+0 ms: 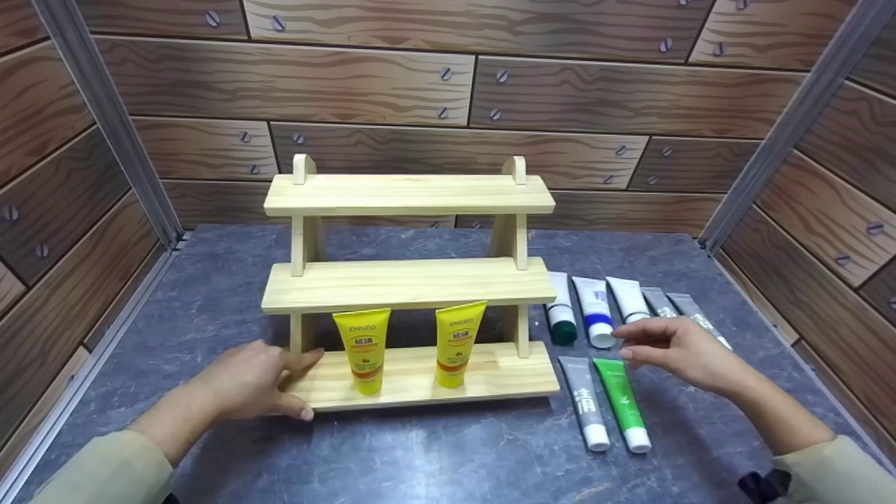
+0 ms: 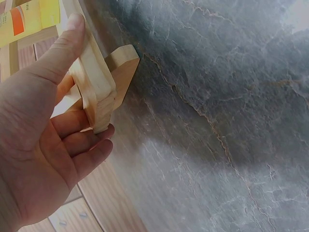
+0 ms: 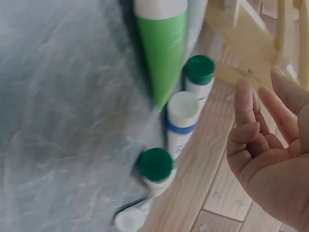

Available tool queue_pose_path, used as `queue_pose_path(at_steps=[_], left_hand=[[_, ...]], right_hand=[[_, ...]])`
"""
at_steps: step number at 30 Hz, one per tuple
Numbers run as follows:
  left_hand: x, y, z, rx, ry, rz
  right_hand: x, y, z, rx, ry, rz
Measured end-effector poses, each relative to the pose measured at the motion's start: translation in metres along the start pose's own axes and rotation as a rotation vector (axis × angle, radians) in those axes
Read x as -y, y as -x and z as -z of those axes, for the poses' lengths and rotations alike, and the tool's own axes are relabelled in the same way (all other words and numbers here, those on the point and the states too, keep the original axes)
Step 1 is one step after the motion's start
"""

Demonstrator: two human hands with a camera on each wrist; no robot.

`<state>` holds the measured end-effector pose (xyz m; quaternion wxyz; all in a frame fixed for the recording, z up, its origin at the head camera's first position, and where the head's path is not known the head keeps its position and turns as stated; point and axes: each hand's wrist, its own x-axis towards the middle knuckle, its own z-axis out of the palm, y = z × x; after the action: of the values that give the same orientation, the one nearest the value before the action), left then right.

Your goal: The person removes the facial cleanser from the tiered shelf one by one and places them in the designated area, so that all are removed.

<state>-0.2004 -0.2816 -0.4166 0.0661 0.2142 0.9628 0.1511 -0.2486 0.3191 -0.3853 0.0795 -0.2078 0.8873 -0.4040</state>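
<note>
A three-tier wooden display shelf stands on the dark marbled table. My left hand holds the left end of its bottom tier, thumb along the front edge; the left wrist view shows the fingers curled round the board's end. Two yellow tubes, one on the left and one on the right, stand caps down on that bottom tier. Over the tubes to the right hovers my right hand, fingers loosely bent and holding nothing. Nearest below it lie a green tube and a white tube with a blue band.
Beside the green tube lies a grey tube. In the row behind are a white tube with a dark green cap, another white tube and two slim grey tubes, partly behind the right hand. Wood-patterned walls enclose the table.
</note>
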Motion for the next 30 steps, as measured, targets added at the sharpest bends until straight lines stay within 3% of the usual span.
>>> queue_pose_path(at_steps=[9, 17, 25, 30], left_hand=[[-0.001, -0.001, 0.0, 0.011, 0.001, 0.014], [-0.001, -0.001, -0.002, 0.013, -0.002, 0.027], [0.0, 0.0, -0.001, -0.001, -0.02, -0.018], [-0.001, 0.0, 0.0, -0.001, -0.032, -0.021]], right_hand=[[0.037, -0.003, 0.002, 0.01, 0.013, 0.039], [0.071, -0.01, -0.005, -0.032, 0.04, 0.169], [0.1, -0.025, -0.021, -0.046, -0.019, 0.364], [0.116, -0.036, -0.035, -0.055, -0.007, 0.426]])
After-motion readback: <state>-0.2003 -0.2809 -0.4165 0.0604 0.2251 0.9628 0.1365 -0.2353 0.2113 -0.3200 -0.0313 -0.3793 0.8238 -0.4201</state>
